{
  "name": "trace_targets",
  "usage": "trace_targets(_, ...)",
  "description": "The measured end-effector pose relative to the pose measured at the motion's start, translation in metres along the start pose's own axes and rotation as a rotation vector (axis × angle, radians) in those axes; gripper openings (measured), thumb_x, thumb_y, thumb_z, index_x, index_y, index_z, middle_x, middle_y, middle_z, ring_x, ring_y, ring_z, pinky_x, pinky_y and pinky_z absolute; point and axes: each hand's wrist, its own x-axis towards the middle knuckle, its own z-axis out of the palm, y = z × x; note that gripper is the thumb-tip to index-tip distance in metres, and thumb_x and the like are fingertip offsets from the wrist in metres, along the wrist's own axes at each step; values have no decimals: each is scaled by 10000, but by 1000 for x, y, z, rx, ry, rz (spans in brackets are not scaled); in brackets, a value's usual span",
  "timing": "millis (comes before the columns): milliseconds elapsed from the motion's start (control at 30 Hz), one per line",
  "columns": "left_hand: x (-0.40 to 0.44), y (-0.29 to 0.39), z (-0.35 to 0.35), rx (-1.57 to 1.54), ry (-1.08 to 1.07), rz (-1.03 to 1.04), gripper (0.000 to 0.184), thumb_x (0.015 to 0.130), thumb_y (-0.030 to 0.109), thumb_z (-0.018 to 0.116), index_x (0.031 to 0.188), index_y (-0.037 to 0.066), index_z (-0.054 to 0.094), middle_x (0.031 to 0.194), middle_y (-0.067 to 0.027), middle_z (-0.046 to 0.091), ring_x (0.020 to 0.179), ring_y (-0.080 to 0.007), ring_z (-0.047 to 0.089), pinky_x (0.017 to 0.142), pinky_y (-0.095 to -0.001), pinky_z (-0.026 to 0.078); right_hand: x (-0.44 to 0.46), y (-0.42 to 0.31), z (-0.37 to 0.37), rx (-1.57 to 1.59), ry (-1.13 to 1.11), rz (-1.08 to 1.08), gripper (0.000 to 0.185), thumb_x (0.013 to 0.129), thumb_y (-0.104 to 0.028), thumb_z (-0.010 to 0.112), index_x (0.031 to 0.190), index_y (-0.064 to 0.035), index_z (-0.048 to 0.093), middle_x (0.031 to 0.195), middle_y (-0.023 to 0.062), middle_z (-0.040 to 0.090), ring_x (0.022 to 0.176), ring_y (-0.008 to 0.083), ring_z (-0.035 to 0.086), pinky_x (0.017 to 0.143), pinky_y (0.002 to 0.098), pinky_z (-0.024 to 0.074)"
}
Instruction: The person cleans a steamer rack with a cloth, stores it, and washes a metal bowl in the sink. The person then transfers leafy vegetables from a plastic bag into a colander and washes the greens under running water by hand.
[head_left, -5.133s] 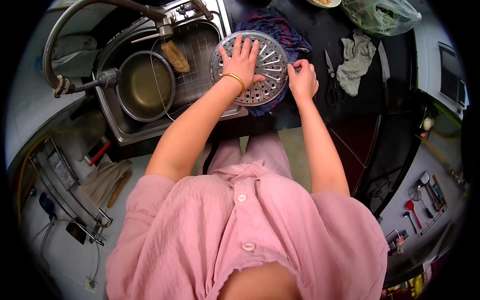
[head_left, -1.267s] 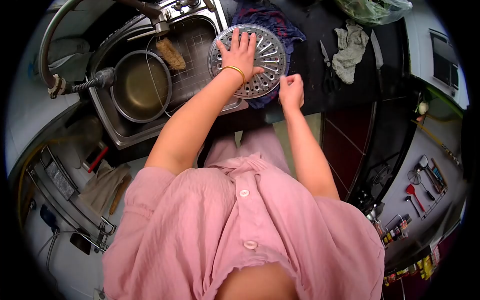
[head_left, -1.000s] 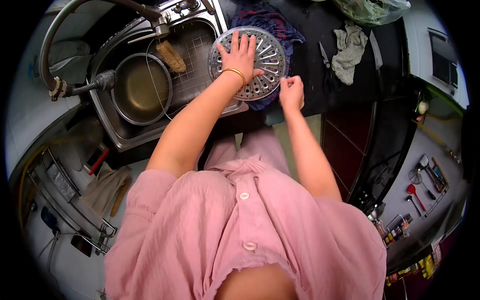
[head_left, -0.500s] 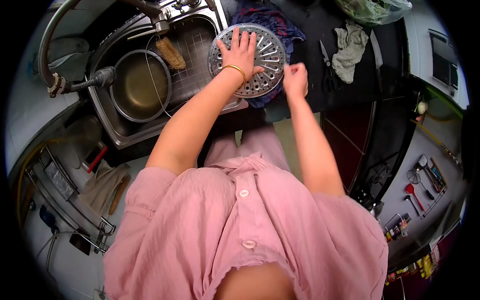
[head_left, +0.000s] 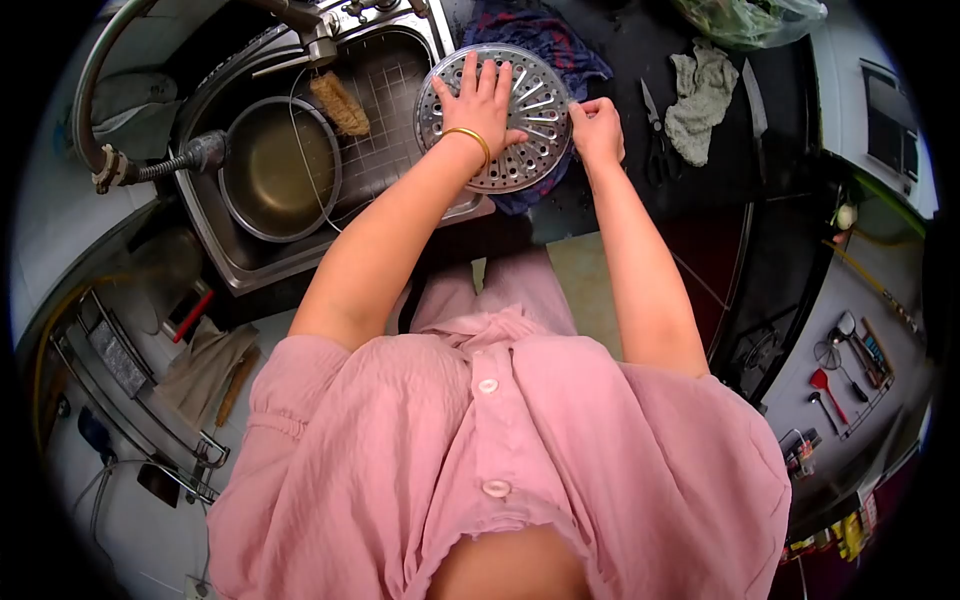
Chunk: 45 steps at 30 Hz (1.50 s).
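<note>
On the black, smooth counter point(head_left: 625, 50), a round, perforated, silver metal plate point(head_left: 541, 112) overlies a crumpled blue-and-red cloth point(head_left: 562, 48), perhaps for cushioning. The spread left hand point(head_left: 478, 108) presses flat, seemingly steadying it; the right hand point(head_left: 598, 130) pinches at its rim, grip unclear.

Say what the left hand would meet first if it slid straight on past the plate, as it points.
Most likely the bunched dark cloth, just beyond the far rim of the metal plate under the left hand; depth is hard to judge.
</note>
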Motion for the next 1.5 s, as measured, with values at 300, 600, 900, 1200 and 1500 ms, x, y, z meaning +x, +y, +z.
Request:
trace_targets(300,1,-1,-3,-13,-5,-2,1021,725,608,662,1487,129,180,1518,-114,230,1438,-316,71,1029,-705,169,10,-8,1,-3,36,-49,285,795,-366,665,874,-100,597,980,101,623,948,328,600,771,464,478)
trace_targets(600,1,0,0,3,-18,-3,1042,721,640,642,1493,128,164,1529,-93,222,1439,-317,59,1027,-719,152,-19,14,0,-10,6,-26,265,792,-357,664,853,-110,590,943,99,621,925,318,604,761,451,478)
trace_targets(900,1,2,-6,1,-51,-9,1042,729,636,639,1496,126,152,1533,-92,212,1439,-319,51,1033,-712,152,-33,23,-3,-5,-42,-14,262,788,-349,667,845,-111,572,915,101,611,910,322,599,760,457,476)
trace_targets(1200,-2,2,-4,-14,2,-2,1023,721,615,661,1486,128,186,1512,-118,247,1436,-321,78,1031,-707,163,15,2,5,5,36,-130,288,793,-367,652,874,-97,589,966,110,620,936,332,600,764,455,478)
trace_targets(1500,0,0,1,-11,30,1,1012,718,616,664,1481,135,203,1504,-115,266,1436,-313,91,1020,-715,179,33,-16,1,-34,6,-190,267,773,-359,669,863,-112,622,978,109,628,910,337,601,771,461,481)
